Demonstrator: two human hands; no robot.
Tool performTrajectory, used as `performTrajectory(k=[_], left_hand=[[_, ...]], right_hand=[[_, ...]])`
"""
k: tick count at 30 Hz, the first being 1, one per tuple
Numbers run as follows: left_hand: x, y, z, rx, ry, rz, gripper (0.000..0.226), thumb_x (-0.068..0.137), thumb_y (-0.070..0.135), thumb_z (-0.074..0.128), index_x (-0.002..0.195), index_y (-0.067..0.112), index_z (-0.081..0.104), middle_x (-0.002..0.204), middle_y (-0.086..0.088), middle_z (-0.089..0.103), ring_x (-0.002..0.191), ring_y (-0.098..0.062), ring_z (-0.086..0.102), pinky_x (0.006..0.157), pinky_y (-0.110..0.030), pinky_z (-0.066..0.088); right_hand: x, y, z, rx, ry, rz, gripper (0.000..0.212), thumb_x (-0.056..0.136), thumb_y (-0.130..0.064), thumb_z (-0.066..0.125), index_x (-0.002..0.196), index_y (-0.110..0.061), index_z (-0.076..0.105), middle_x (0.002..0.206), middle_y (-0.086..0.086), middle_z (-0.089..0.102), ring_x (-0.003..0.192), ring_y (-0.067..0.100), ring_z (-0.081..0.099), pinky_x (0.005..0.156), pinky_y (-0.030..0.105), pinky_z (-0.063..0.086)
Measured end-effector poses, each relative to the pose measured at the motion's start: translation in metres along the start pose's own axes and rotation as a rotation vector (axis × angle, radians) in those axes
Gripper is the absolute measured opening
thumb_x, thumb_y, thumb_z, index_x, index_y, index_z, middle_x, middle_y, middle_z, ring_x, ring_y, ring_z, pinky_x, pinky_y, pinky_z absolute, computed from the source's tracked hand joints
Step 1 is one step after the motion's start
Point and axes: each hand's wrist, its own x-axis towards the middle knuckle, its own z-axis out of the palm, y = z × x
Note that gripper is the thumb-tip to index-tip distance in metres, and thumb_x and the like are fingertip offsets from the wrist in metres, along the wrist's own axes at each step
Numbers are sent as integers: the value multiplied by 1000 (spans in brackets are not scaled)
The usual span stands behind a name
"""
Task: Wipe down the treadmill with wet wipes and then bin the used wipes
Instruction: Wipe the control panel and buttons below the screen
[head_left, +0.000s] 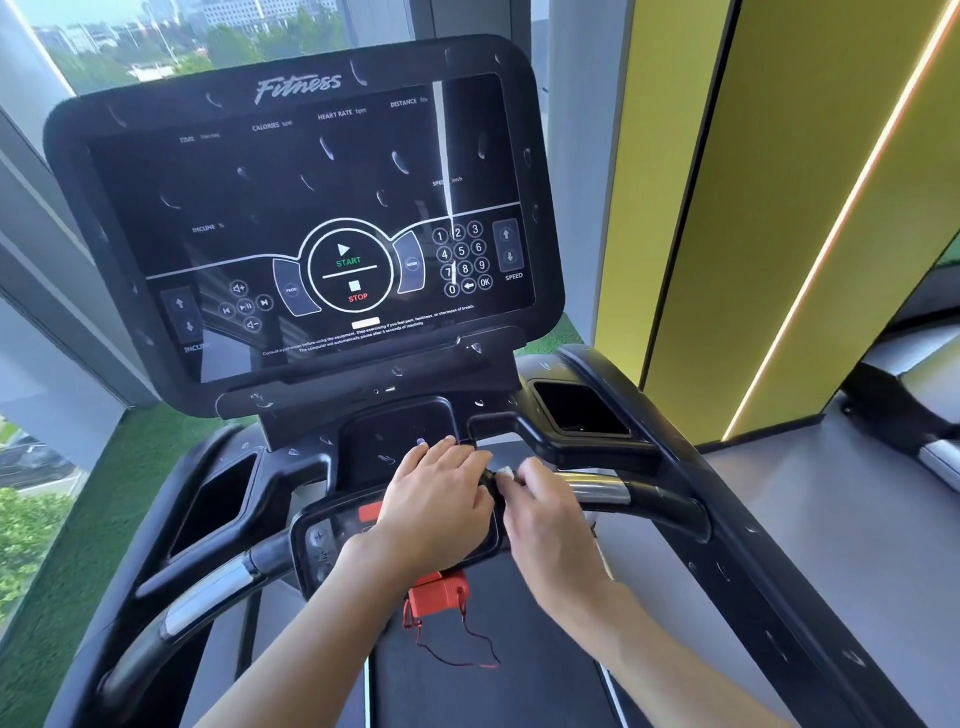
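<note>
I had my right hand (540, 501) pinching a bunched wet wipe (505, 472), which poked left past its fingertips, long axis unclear. My left hand (441, 491) lay on the treadmill panel (322, 535), fingers together.

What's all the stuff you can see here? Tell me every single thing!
console screen: one, black, top centre
handlebars: two, black and silver, left and right sides
small control panel: one, black with a red button, middle
safety clip: one, red with a cord, hanging below the panel
side pockets: two, black, below the screen
wall: one, yellow, right side
wet wipe: one, white, in the right hand
left hand: one, resting on the small panel
right hand: one, pinching the wipe
</note>
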Motion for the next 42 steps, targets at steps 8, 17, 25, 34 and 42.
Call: performTrajectory(k=[8,17,25,34,42], left_hand=[[8,61,7,155,65,237,53,86,28,49,137,16,54,145,-13,50,138,-31,43,112,-55,35],[45,129,50,323,-215,367,64,101,32,41,155,13,13,164,-5,10,150,-28,10,121,-51,11],[50,141,49,365,-246,349,61,101,34,37,154,10,19,163,-9,14,149,-32,13,120,-47,12],[49,139,49,267,-254,316,59,100,27,37,155,13,19,165,-6,8,152,-28,2,124,-42,2],[48,140,45,225,-233,296,63,96,22,38,153,9,17,165,-6,11,153,-24,3,124,-38,2]], right_hand=[[-21,83,-52,45,167,326,30,87,8,63,112,-7,70,87,3,53,69,20,57,61,35,53],[-37,143,-50,54,21,422,22,93,0,60,107,-11,74,91,0,56,75,15,58,70,28,54],[-24,183,-49,-219,-317,541,14,94,-11,58,85,-13,70,87,1,47,77,25,61,70,34,51],[-10,198,-58,-128,-582,382,20,94,-4,51,91,-11,69,90,-2,45,78,16,54,71,25,43],[-15,162,-51,42,-317,376,24,97,-4,47,87,-7,68,85,6,47,73,25,55,67,36,47]])
